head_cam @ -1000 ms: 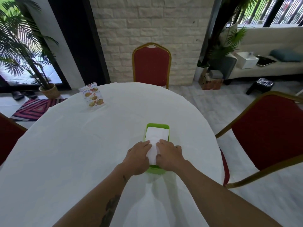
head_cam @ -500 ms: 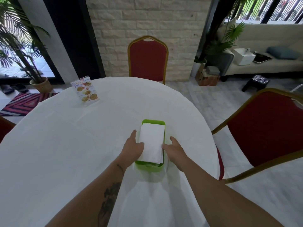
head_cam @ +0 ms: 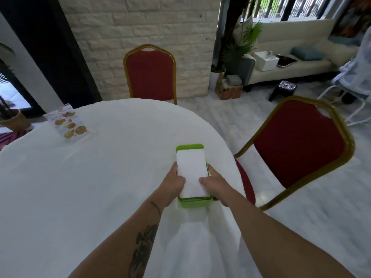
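A green plastic tray [head_cam: 194,203] stands on the white tablecloth [head_cam: 100,177] near the table's right edge. A white folded stack of napkins [head_cam: 192,169] fills it. My left hand [head_cam: 173,185] grips the tray's left side with its thumb lying on the napkins. My right hand [head_cam: 215,184] grips the right side, its thumb also on the napkins. Both sets of fingers are hidden beside the tray.
A menu card [head_cam: 67,125] lies at the table's far left. One red chair [head_cam: 150,75] stands behind the table, another red chair [head_cam: 297,145] close at the right. A sofa [head_cam: 301,43], boxes and plants are at the back right.
My hands went from pressing on top of the napkins to the tray's two sides, then closed on it with thumbs on top. The view has swung to the right.
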Motion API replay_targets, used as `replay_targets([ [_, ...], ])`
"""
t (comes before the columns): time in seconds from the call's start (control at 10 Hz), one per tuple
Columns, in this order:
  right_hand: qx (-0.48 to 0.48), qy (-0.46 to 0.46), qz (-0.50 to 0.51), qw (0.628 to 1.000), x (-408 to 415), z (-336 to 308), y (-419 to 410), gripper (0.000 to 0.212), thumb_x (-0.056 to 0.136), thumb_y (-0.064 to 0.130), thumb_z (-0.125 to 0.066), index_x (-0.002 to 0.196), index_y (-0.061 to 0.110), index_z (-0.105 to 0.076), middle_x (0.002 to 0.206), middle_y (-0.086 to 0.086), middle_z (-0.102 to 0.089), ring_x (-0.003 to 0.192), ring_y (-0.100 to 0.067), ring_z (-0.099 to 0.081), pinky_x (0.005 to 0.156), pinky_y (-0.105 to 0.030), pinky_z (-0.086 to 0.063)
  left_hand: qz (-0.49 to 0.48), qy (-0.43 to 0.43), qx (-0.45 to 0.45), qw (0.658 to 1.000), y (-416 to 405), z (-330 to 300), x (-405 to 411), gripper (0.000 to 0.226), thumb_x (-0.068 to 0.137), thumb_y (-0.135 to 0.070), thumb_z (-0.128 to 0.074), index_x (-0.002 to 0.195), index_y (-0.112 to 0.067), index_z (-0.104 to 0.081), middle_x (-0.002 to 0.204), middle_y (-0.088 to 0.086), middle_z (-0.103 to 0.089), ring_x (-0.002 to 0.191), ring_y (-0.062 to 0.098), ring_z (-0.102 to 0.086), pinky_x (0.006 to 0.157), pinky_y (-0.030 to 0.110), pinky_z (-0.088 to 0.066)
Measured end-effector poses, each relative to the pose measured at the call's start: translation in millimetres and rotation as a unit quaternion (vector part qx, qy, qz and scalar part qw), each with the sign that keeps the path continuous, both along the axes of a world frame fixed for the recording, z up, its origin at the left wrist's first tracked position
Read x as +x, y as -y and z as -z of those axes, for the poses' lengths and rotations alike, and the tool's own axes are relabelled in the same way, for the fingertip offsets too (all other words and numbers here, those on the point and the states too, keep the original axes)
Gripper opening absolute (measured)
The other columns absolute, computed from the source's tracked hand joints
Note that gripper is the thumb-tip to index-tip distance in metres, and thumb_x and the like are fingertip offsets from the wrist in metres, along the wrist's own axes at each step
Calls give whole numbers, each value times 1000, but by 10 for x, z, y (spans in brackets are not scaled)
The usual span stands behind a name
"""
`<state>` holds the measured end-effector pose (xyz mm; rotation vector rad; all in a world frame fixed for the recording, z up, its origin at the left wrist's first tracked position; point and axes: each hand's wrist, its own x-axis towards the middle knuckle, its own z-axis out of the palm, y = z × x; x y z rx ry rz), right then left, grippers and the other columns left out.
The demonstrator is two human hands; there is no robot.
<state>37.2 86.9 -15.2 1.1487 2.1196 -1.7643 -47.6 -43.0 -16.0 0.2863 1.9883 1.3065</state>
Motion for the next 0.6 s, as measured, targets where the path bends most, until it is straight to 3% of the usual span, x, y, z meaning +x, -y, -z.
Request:
replay_targets([
  [0.1,1,3,23,1000,159,13,-278,56,95,14,-49,145,37,-37,120,2,-55,100,-18,-54,77,-32,-45,21,5,12,1000,-282,24,152,65,82,5,-35,140,-24,-37,129,3,-55,113,22,-54,93,38,-50],
  [0.4,5,9,44,999,327,74,-637,59,91,16,-49,146,34,-38,128,1,-54,111,-22,-54,97,-41,-49,61,-54,-49,995,-595,104,197,75,65,-18,-44,138,-30,-39,134,3,-56,116,24,-55,102,46,-47],
  [0.5,18,32,22,999,309,7,-689,54,94,21,-48,147,27,-39,136,-3,-52,115,-22,-50,94,-36,-43,109,-109,-114,981,-539,15,89,70,81,-22,-50,148,-24,-30,150,3,-42,134,25,-42,113,40,-34],
  [0.6,98,44,-2,994,165,-125,-791,54,89,30,-47,142,18,-41,142,-7,-48,120,-24,-49,99,-38,-43,148,-221,-193,944,-420,-124,-142,65,94,-25,-45,153,-19,-19,159,3,-25,144,22,-27,118,33,-21],
])
